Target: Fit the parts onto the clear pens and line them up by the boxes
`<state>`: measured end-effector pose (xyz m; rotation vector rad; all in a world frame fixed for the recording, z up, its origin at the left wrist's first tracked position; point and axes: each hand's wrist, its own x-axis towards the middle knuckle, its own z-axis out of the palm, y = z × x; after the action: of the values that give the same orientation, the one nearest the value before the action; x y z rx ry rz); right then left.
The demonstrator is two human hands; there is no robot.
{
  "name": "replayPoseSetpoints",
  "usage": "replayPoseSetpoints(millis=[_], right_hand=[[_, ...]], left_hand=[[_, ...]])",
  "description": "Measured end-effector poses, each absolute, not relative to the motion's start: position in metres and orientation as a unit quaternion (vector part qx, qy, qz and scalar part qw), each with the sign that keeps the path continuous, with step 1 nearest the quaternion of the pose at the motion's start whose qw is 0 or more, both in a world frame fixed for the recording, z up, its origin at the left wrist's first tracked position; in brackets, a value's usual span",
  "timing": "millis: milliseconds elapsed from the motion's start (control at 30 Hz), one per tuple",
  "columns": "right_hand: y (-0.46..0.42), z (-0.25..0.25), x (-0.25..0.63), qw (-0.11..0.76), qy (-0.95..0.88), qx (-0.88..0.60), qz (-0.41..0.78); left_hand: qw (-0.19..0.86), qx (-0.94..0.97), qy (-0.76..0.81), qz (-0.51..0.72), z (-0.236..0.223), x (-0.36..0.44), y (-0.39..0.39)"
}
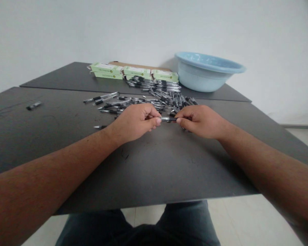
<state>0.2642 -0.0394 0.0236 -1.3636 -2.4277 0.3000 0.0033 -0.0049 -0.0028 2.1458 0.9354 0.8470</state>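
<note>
Left hand (138, 123) closed in a pinch, thumb against the fingers, on the left end of 1 pen (168, 119); right hand (200, 121) also pinched shut, thumb and index on the pen's dark right end; pen is held roughly level between the 2 hands, just on the near side of the pile, clear middle section exposed, both ends covered by fingers; can't tell whether it touches the desk (154, 164); behind the hands, a loose pile of pens (143, 102), clear barrels and black grips, lying at mixed angles; 1 more pen tip (100, 127) pokes out left of the left wrist, rest of it hidden; a short clear-and-black piece (34, 105) lies well apart at far left, too blurred to identify; desk is dark grey, scuffed, with a seam across it; at the back, 3 stacks of light green boxes (105, 70) side by side, left stack 2 high; brown cardboard (141, 65) behind them; light blue basin (202, 77) at back right, near the right-hand stack; plain white wall (133, 30) beyond; pale tiled floor (233, 218) below, plus the person's legs in dark trousers (187, 222) under the near edge.
</note>
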Motion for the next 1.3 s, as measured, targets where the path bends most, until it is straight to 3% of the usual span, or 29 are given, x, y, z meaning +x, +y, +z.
replayPoseSetpoints(millis=[400,700,867,1100,1300], right_hand=[[-0.042,0.023,0.259,0.167,-0.846,-0.490,0.131],[-0.035,0.022,0.274,0.252,-0.791,-0.539,0.142],[-0.033,0.026,0.276,0.235,-0.788,-0.557,0.120],[-0.032,0.026,0.274,0.237,-0.778,-0.545,0.203],[-0.032,0.016,0.270,0.211,-0.815,-0.511,0.172]], left_hand=[[0.257,0.845,0.340,0.323,-0.006,0.004,-0.006],[0.424,0.720,0.393,0.384,-0.002,0.005,0.005],[0.409,0.736,0.383,0.380,-0.004,0.004,0.006],[0.371,0.773,0.361,0.367,-0.010,0.002,0.007],[0.357,0.785,0.355,0.360,-0.009,0.001,0.004]])
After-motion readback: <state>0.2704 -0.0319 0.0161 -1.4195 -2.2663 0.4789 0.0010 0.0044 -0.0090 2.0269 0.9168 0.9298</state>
